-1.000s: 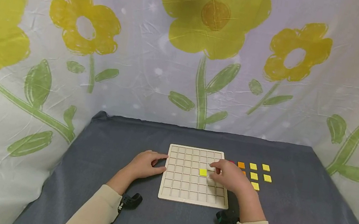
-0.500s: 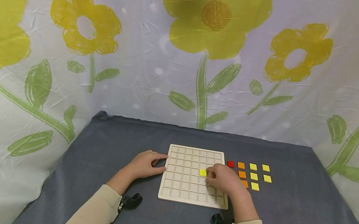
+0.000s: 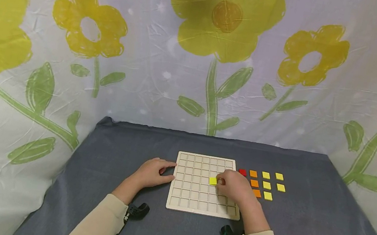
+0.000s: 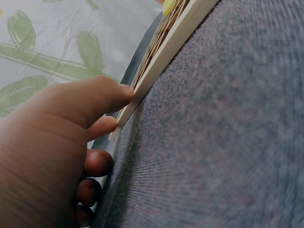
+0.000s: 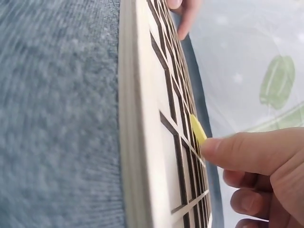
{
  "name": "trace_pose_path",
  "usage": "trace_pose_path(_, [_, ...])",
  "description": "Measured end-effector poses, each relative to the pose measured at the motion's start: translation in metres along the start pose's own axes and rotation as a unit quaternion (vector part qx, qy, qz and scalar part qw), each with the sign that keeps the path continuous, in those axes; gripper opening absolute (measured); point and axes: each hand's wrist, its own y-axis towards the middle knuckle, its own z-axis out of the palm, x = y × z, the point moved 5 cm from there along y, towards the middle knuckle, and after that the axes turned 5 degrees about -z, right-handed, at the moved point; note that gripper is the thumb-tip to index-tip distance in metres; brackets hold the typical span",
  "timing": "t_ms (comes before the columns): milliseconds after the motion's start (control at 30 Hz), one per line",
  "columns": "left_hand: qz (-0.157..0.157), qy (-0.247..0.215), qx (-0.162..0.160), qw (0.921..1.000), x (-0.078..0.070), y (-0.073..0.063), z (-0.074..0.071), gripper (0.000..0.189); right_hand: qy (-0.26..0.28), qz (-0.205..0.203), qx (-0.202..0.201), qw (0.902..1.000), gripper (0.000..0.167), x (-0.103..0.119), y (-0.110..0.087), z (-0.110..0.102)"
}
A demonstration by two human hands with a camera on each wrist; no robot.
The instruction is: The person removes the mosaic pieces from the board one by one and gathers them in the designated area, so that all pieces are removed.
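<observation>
A square wooden grid board [image 3: 186, 193] lies on the dark cloth. One yellow square tile [image 3: 213, 181] is on it, right of the middle; in the right wrist view the yellow tile [image 5: 197, 129] looks tilted up from the grid. My right hand [image 3: 236, 187] pinches the tile's right edge between thumb and index finger, the other fingers curled beneath. At the board's left edge is my left hand [image 3: 151, 173]. Its thumb and index fingertip touch the board's side [image 4: 164, 59] in the left wrist view, the fingers loosely spread.
Right of the board lie a red tile [image 3: 242, 172], a column of orange tiles [image 3: 254, 183] and several pale yellow tiles [image 3: 266, 185]. Behind the table [image 3: 141, 139] hangs a white curtain [image 3: 134, 85] printed with flowers.
My right hand has moved left from beside the yellow tile and now pinches its right edge. That bares the red and orange tiles. My left hand has stayed put.
</observation>
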Motion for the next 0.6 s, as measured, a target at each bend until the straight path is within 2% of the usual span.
trace_pose_path(233, [-0.005, 0.007, 0.005, 0.9999, 0.0013, 0.0006, 0.0016, 0.05, -0.022, 0.013, -0.023, 0.9994, 0.005, 0.0023, 0.0006, -0.0004])
trace_pose_path(400, [0.0, 0.008, 0.001, 1.0, 0.0013, 0.0006, 0.0018, 0.05, -0.012, 0.033, -0.033, 0.9988, 0.019, 0.0007, 0.0004, -0.0001])
trace_pose_path(600, [-0.003, 0.005, 0.001, 1.0, 0.0012, 0.0007, 0.0018, 0.05, 0.016, 0.041, -0.04, 0.9982, 0.023, -0.0022, -0.0026, -0.0036])
